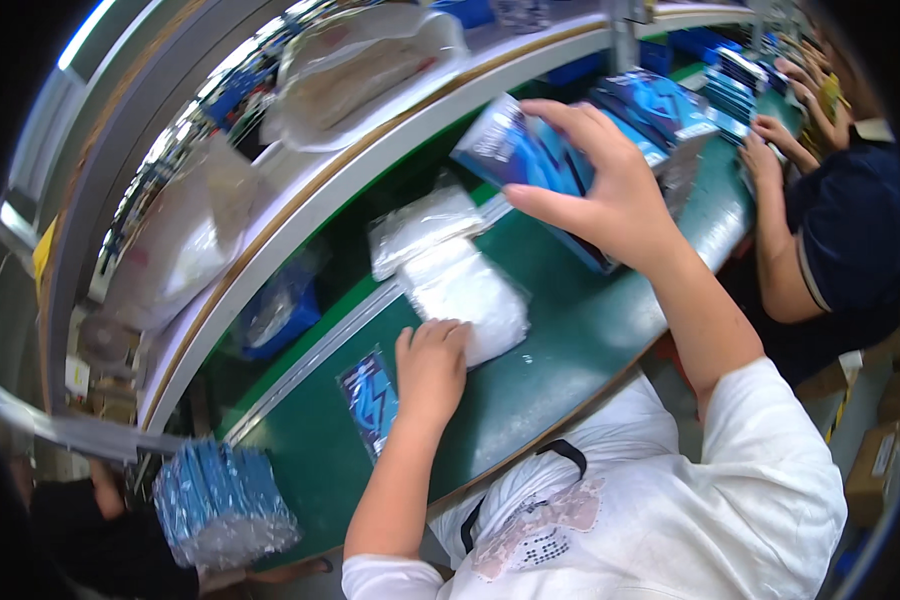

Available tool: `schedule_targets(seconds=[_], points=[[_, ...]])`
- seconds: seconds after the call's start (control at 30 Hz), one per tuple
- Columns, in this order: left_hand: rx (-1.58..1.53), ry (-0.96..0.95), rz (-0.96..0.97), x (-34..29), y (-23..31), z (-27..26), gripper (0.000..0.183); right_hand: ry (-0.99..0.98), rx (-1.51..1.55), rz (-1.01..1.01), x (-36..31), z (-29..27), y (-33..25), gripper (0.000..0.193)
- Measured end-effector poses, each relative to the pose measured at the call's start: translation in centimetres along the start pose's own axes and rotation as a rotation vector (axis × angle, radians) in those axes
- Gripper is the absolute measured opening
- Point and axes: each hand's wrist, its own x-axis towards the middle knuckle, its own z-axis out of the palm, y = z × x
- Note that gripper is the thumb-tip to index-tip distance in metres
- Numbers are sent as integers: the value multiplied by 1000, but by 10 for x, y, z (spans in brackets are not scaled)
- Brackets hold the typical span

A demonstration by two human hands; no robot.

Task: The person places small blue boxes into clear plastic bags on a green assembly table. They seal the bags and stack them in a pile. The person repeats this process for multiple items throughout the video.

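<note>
Green workbench runs beneath a white-edged shelf. Palm down, the left hand rests loosely against a white plastic-wrapped packet; the raised right hand spreads wide across a blue printed box, its hold unclear.

Taking the pile of plastic bags on the workbench as the dial's centre, the left hand sits at its seven o'clock edge, a packet lies just past that between seven and eight, and a bundle lies farther out that way. A bin is at nine, below the shelf, which bears a bag at eleven. The right hand holds a pack at one; beyond are stacked packets, between one and two, and another person near three.
</note>
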Motion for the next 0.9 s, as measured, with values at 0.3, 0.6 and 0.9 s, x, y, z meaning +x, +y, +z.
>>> schedule_targets(seconds=[0.3,0.6,0.9], points=[[-305,368,-160,3,0,5,23,-575,1389,1202,-82,37,8,41],[-683,568,-78,17,-24,24,6,-756,1475,1075,-100,82,4,61],[-1445,428,-685,17,-22,-1,9,-692,1368,1018,-94,79,2,54]])
